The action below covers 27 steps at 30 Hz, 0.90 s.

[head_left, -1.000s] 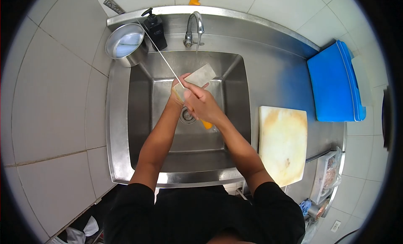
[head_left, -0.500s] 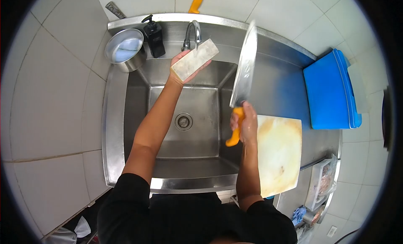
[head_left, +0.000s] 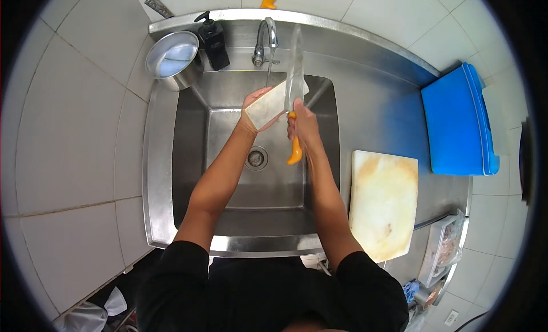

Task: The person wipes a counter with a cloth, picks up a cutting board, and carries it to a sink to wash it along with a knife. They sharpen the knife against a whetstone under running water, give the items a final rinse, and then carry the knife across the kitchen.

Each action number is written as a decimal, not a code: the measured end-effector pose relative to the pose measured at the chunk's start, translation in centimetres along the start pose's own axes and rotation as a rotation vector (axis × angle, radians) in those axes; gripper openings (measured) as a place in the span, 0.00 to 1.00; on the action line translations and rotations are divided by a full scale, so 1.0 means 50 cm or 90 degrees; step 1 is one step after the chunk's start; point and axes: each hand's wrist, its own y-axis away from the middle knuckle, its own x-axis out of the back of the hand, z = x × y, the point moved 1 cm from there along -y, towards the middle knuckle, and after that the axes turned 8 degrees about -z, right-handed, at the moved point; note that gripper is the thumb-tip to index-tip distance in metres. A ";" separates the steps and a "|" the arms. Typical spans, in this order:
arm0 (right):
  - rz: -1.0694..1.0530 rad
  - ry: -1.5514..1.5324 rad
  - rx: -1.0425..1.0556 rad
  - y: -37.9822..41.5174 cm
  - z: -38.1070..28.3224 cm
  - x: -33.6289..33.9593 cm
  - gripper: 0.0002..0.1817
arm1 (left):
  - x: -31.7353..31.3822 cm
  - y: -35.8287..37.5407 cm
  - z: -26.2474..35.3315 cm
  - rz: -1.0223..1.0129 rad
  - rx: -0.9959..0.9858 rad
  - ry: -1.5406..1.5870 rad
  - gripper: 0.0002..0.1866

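My left hand [head_left: 251, 97] grips a pale rectangular whetstone [head_left: 266, 109] from below, over the back of the sink [head_left: 260, 192]. In my right hand [head_left: 306, 126] is a large knife [head_left: 295, 66], held by its yellow handle with the blade pointing away from me. The blade overlaps the right part of the stone in this view. Just beyond the stone, a thin stream of water runs from the faucet [head_left: 259, 46].
A steel pot [head_left: 192, 76] with something whitish inside and a black pump bottle [head_left: 216, 48] stand at the back left. Right of the sink lies a stained white cutting board [head_left: 383, 203]. Farther right are a blue cooler box [head_left: 456, 123] and a plastic container [head_left: 432, 255].
My right hand has brought the knife left, from beside the sink to the whetstone. The stone has come out from under the faucet, slightly nearer me.
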 end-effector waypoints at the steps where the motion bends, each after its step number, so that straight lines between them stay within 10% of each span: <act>1: 0.006 -0.070 0.018 -0.015 0.000 -0.004 0.26 | 0.002 0.004 0.004 0.105 -0.004 -0.057 0.24; 7: -0.027 0.267 -0.045 0.170 0.122 -0.043 0.28 | -0.043 -0.026 0.076 0.174 -0.012 -0.115 0.26; 10: -0.047 0.170 -0.190 0.222 0.165 -0.011 0.28 | -0.064 -0.014 0.070 0.228 -0.067 -0.070 0.27; 17: 0.010 -0.062 0.043 0.008 0.017 0.011 0.25 | -0.023 0.013 -0.012 0.105 0.048 -0.018 0.25; 27: -0.045 0.240 -0.147 0.180 0.105 0.026 0.27 | -0.054 0.000 0.054 0.238 -0.037 -0.039 0.26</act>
